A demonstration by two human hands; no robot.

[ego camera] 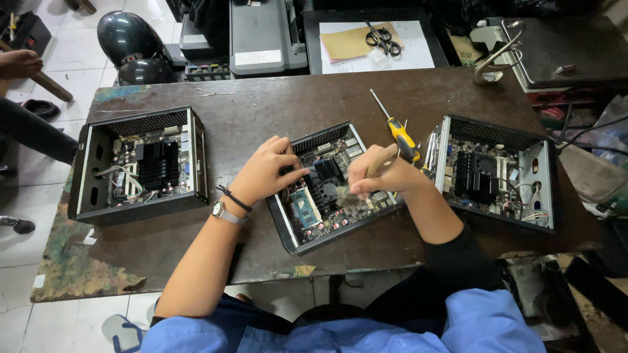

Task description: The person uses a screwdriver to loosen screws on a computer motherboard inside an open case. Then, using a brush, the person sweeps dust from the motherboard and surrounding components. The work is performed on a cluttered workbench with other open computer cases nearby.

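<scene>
An open small computer case (288,230) with a green circuit board lies in the middle of the worn brown table (261,104). My left hand (265,171) rests on the case's left side, fingers bent over the board. My right hand (383,175) grips a wooden-handled brush (384,159), its bristles down on the board near the black heatsink and fan (326,176). A yellow-and-black screwdriver (400,134) lies on the table just behind my right hand.
Two more open black cases stand on the table, one at the left (140,167) and one at the right (497,173). Scissors (381,38) lie on papers at the back. A dark helmet (131,39) sits far left. Another person's arm (19,64) shows at the left edge.
</scene>
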